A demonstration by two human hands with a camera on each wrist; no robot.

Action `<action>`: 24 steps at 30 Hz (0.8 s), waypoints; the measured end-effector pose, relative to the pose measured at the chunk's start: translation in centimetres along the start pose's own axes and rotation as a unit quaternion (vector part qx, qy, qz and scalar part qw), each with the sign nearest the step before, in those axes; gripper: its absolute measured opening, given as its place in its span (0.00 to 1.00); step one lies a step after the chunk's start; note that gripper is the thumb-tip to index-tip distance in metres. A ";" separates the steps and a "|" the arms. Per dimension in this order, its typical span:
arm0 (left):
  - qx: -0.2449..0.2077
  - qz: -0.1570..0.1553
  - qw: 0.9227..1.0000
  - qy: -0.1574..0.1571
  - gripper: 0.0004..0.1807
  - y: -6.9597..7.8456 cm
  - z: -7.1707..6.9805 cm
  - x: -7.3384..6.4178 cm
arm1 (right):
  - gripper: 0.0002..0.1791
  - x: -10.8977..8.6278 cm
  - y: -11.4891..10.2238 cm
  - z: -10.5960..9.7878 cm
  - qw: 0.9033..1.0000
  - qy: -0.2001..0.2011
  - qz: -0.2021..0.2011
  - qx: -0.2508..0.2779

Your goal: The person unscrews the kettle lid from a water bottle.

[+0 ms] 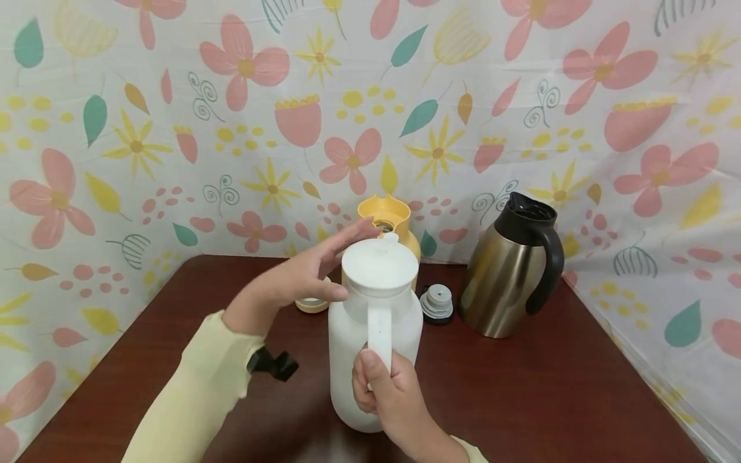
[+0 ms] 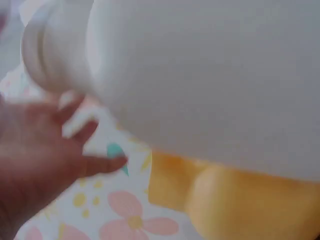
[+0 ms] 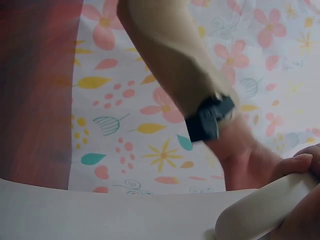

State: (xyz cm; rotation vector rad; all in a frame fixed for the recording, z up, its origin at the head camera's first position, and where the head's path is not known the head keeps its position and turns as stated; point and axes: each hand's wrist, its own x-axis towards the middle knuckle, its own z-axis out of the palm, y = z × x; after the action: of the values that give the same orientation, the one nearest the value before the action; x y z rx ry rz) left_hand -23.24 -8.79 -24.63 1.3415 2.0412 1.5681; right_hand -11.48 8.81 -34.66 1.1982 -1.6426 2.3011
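A white vacuum jug with a round white lid stands upright in the middle, its handle facing me. My right hand grips the lower part of that handle, thumb across its front. My left hand is at the left side of the lid, fingers extended and spread, thumb by the jug's neck; whether it touches cannot be told. In the left wrist view the left hand appears loosely spread below the jug's neck. The right wrist view shows fingers around the handle.
Behind the white jug stands a yellow jug, its top uncovered. A steel jug with black top and handle stands at the right. Between them lies a grey stopper. A yellow-and-white round cap lies left, on the dark table.
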 end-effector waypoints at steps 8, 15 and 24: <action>-0.099 0.017 0.986 -0.137 0.66 -1.5 -2.4 2.3 | 0.24 -0.1 0.3 -0.2 1.000 0.000 -0.006 -0.004; -0.040 -0.004 0.998 -0.046 0.59 -1.0 -1.3 1.2 | 0.25 -0.1 0.3 -0.1 1.000 -0.001 -0.004 -0.005; 0.162 -0.092 0.950 0.250 0.47 1.9 5.4 -1.5 | 0.26 -0.2 -0.2 0.0 1.000 0.009 0.011 -0.011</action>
State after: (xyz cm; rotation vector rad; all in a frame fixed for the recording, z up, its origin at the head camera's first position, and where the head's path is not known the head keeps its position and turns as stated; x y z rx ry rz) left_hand -17.94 -6.50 -25.63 0.8560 2.7344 1.6657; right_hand -11.28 8.93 -34.63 1.1571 -1.6788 2.2948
